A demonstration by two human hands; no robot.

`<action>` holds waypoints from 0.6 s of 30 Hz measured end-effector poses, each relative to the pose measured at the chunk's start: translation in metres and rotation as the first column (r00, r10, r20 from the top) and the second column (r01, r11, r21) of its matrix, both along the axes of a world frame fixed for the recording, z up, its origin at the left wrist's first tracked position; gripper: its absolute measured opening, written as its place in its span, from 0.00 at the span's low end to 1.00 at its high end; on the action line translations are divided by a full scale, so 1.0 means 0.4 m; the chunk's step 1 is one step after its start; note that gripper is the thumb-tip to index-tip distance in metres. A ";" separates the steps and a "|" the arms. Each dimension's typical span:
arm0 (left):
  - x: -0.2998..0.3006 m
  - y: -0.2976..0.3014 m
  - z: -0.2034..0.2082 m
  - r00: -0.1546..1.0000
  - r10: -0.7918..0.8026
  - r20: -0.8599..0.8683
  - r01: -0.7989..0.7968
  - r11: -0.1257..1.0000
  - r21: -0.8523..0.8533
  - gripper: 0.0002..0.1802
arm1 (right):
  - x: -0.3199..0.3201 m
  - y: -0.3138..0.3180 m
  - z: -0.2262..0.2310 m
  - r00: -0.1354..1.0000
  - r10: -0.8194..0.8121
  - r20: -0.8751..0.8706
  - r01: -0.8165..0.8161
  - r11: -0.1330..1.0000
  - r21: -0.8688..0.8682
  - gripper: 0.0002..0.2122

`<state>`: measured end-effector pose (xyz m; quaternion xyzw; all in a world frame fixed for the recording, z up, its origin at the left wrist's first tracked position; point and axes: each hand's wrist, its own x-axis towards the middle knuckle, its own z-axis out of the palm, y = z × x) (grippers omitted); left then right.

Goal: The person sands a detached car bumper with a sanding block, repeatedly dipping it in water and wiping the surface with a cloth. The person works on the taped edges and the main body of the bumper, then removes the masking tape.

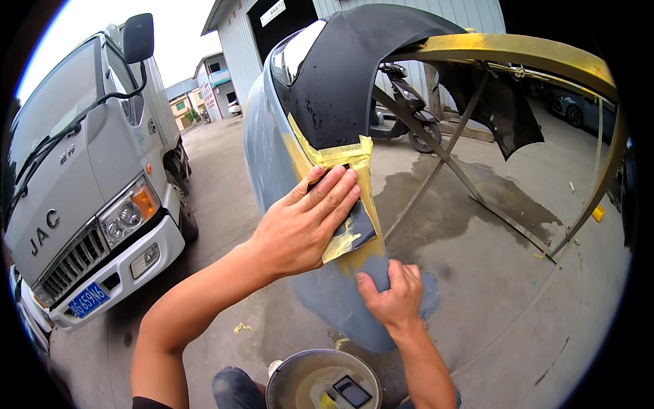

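Note:
A large curved car bumper (pixel 344 85), black on top with blue-grey sides, hangs over a yellow metal stand (pixel 524 54). Yellow masking tape (pixel 340 154) edges its black part. My left hand (pixel 317 215) presses a dark sheet of sandpaper (pixel 355 230) against the narrow end of the bumper, fingers long and side by side over it. Part of the sheet is hidden under the palm. Lower down, my right hand (pixel 395 295) is closed round the bumper's grey edge, thumb on the near face and fingers curled behind.
Below me stands a round bucket (pixel 274 388) of cloudy water with a dark rectangular thing (pixel 352 391) in it. A light-coloured truck (pixel 95 177) is at the left. Crossed metal legs (pixel 446 158) stand on wet concrete; a scooter (pixel 409 112) is behind.

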<state>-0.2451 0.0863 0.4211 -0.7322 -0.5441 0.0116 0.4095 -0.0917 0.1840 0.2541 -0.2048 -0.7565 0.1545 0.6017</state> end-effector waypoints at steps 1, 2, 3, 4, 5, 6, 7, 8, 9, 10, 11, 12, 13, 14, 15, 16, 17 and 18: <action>0.014 0.018 0.007 1.000 -0.005 0.005 0.005 1.000 -0.013 0.43 | 0.002 0.002 0.001 1.000 -0.010 0.006 0.010 1.000 0.001 0.16; 0.021 0.024 0.006 1.000 0.003 0.003 -0.003 1.000 -0.016 0.44 | 0.003 0.005 0.001 1.000 -0.020 0.012 0.020 1.000 0.002 0.16; 0.028 0.029 0.007 1.000 0.008 -0.002 -0.008 1.000 -0.020 0.44 | 0.005 0.009 0.001 1.000 -0.028 -0.002 0.028 0.999 0.028 0.17; 0.031 0.031 0.008 1.000 0.012 -0.007 -0.012 1.000 -0.025 0.45 | 0.006 0.015 0.000 0.999 -0.035 -0.016 0.036 0.998 0.053 0.17; 0.027 0.019 -0.003 1.000 -0.020 0.004 0.020 0.999 -0.029 0.44 | 0.004 0.020 0.000 0.999 -0.039 -0.029 0.041 0.996 0.083 0.17; 0.028 -0.004 -0.022 0.999 -0.049 0.000 0.049 0.998 -0.045 0.42 | 0.001 0.021 -0.003 0.999 -0.035 -0.027 0.038 0.996 0.082 0.17; 0.024 -0.024 -0.061 0.997 -0.064 -0.034 0.061 0.996 -0.069 0.38 | -0.002 0.022 -0.006 0.999 -0.032 -0.026 0.034 0.996 0.081 0.17; 0.016 -0.041 -0.090 0.995 -0.073 -0.068 0.067 0.994 -0.091 0.34 | -0.007 0.017 -0.005 0.999 -0.022 -0.025 0.024 0.996 0.082 0.17; 0.019 -0.036 -0.090 0.996 -0.069 -0.052 0.064 0.994 -0.090 0.33 | -0.003 0.014 0.000 0.999 -0.031 -0.024 0.033 0.996 0.078 0.17; 0.021 -0.025 -0.078 0.996 -0.078 -0.048 0.075 0.995 -0.070 0.33 | 0.003 0.009 0.010 0.999 -0.040 -0.024 0.042 0.996 0.074 0.17; 0.021 -0.007 -0.051 0.995 -0.088 -0.044 0.086 0.995 -0.050 0.34 | 0.006 0.007 0.016 0.999 -0.049 -0.023 0.051 0.996 0.070 0.17; 0.024 0.013 -0.024 0.995 -0.093 -0.035 0.092 0.995 -0.036 0.35 | 0.006 0.005 0.016 0.999 -0.037 -0.026 0.038 0.998 0.050 0.17; 0.030 0.038 0.000 0.999 -0.046 -0.022 0.046 0.999 0.015 0.36 | 0.007 0.003 0.015 0.999 -0.025 -0.029 0.026 0.999 0.031 0.17; 0.042 0.047 0.019 0.999 -0.035 -0.028 0.035 0.999 0.026 0.37 | 0.008 0.003 0.014 0.999 -0.011 -0.031 0.011 1.000 0.015 0.17; 0.045 0.044 0.008 0.998 -0.010 -0.058 0.013 0.999 0.037 0.37 | 0.008 0.001 0.014 1.000 -0.008 -0.020 0.008 1.000 0.007 0.17; 0.049 0.037 -0.012 0.996 0.014 -0.087 -0.010 0.999 0.048 0.38 | 0.010 -0.001 0.013 1.000 -0.005 -0.009 0.005 1.000 -0.001 0.17; 0.056 0.023 -0.032 0.999 -0.024 -0.046 0.024 1.000 0.013 0.37 | 0.017 -0.001 0.015 1.000 -0.011 -0.002 0.011 1.000 -0.009 0.17; 0.058 0.012 -0.051 0.993 -0.003 -0.120 0.001 1.000 -0.016 0.35 | 0.014 0.003 0.013 1.000 -0.014 -0.009 0.014 1.000 0.014 0.17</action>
